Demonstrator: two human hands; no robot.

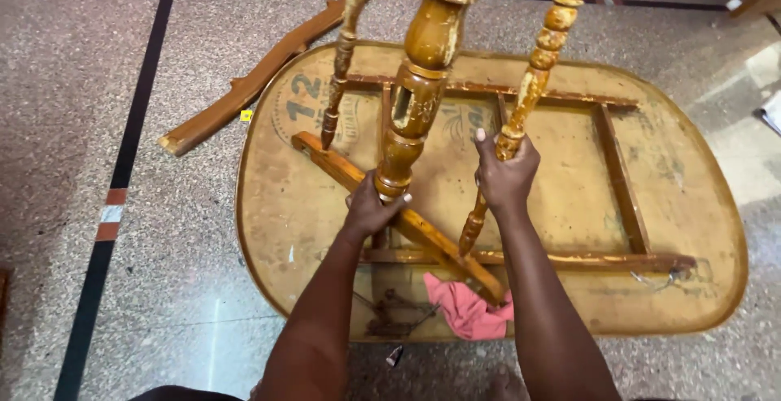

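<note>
Head view, steeply downward, close.

Upturned oval tabletop (683,230) lies flat on the floor (163,287), its underside up, with the central turned column (419,84) rising from its middle, one thin turned leg (346,43) to the column's left and another (529,84) to its right. A slanted rail (350,175) runs across the underside from upper left to lower right, ending beside a cloth (468,310) at the near edge, with small metal fittings (390,316) left of the cloth. A loose curved wooden piece (252,82) lies on the floor beyond the tabletop's far left edge; left hand (370,210) grips the column's base, right hand (506,175) the right-hand leg.
</note>
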